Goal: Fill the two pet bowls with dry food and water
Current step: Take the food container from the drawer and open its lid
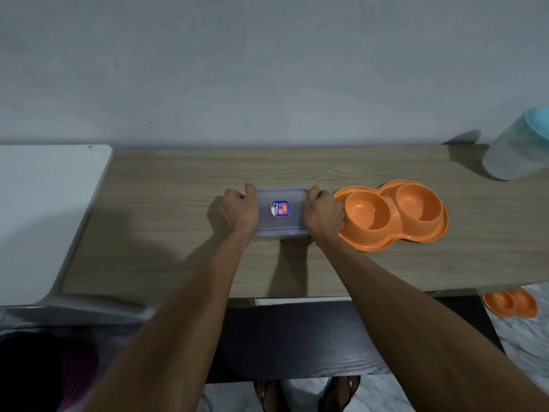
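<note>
both hands (241,210) (324,214) hide the container (280,214) ends; contents unclear

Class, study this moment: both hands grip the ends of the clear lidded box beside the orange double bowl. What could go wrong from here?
The left hand and right hand grip the ends of the clear box. If its lid pops free suddenly, the box may jerk and spill. The right hand is right beside the rim of the orange double bowl, so a jolt could shove it.

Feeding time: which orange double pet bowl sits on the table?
The orange plastic double bowl beside the right hand; the other orange double bowl lies on the floor.
</note>
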Tool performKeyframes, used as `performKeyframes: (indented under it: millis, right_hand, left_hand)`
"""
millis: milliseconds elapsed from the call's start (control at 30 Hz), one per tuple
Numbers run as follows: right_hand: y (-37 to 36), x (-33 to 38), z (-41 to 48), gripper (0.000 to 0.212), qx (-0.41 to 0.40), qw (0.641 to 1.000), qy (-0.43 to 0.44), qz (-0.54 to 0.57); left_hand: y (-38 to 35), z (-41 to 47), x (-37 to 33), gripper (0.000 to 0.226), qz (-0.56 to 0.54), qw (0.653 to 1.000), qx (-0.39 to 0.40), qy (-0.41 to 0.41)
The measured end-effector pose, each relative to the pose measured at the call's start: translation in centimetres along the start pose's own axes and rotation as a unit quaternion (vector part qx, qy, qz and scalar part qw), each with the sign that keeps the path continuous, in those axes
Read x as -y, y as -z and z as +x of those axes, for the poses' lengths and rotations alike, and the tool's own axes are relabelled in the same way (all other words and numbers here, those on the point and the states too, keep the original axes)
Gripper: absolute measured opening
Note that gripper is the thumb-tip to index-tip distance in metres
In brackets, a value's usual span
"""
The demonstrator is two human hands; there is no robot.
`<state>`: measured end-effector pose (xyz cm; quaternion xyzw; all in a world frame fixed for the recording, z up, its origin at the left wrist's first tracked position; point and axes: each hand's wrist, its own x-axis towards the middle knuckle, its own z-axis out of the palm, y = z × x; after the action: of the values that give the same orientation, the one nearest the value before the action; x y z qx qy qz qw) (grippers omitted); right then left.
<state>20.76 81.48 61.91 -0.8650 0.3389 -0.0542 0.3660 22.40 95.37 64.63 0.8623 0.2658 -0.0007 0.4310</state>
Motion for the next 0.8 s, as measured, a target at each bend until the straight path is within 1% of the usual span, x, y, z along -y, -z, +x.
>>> performKeyframes:
  millis: [67, 100, 167, 267, 333, 367, 433, 500, 567, 600, 700, 800]
  right_hand:
    - [0.3, 0.2, -0.2, 0.052, -0.001, 1.0, -0.005, -0.012]
    - [0.5, 0.3, -0.3, 0.052, 0.0, 1.0, -0.007, -0.023]
    - [0.8, 0.6, -0.3, 0.051, 0.005, 0.999, -0.009, -0.05]
    - [1.1, 1.0, 0.0, 0.046, -0.002, 0.997, 0.011, -0.082]
    - [1.0, 1.1, 0.3, 0.041, -0.032, 0.99, 0.053, -0.127]
    - [0.9, 1.2, 0.4, 0.039, -0.047, 0.983, 0.084, -0.155]
    - [0.9, 1.9, 0.7, 0.037, -0.05, 0.969, 0.153, -0.188]
    - [0.9, 3.2, 1.1, 0.036, -0.015, 0.956, 0.215, -0.197]
    - [0.5, 4.7, 1.5, 0.035, 0.031, 0.942, 0.263, -0.206]
    - [0.2, 5.4, 1.6, 0.036, 0.064, 0.935, 0.276, -0.214]
    - [-1.2, 6.2, 2.3, 0.039, 0.165, 0.922, 0.267, -0.228]
    - [-1.8, 6.4, 2.7, 0.043, 0.218, 0.924, 0.224, -0.218]
  left_hand:
    - [0.0, -0.1, 0.0, 0.034, -0.003, 1.0, 0.0, -0.004]
    - [0.0, 0.0, 0.1, 0.035, -0.017, 1.0, -0.001, 0.003]
    - [-0.1, 0.2, 0.5, 0.042, -0.074, 0.997, -0.006, 0.021]
    - [0.6, 0.2, 1.5, 0.041, -0.171, 0.984, -0.043, 0.031]
    - [1.3, -0.4, 2.3, 0.04, -0.223, 0.972, -0.063, 0.038]
    - [1.5, -1.0, 2.8, 0.039, -0.242, 0.967, -0.061, 0.05]
    - [1.4, -2.3, 3.8, 0.041, -0.252, 0.963, -0.03, 0.09]
    - [0.4, -3.5, 4.4, 0.054, -0.265, 0.952, 0.029, 0.148]
    - [-0.7, -4.7, 4.5, 0.07, -0.328, 0.918, 0.102, 0.197]
    - [-1.2, -5.1, 4.5, 0.074, -0.349, 0.906, 0.122, 0.206]
    - [-2.6, -5.4, 4.5, 0.067, -0.365, 0.894, 0.135, 0.22]
    - [-3.1, -4.9, 4.4, 0.063, -0.406, 0.871, 0.143, 0.235]
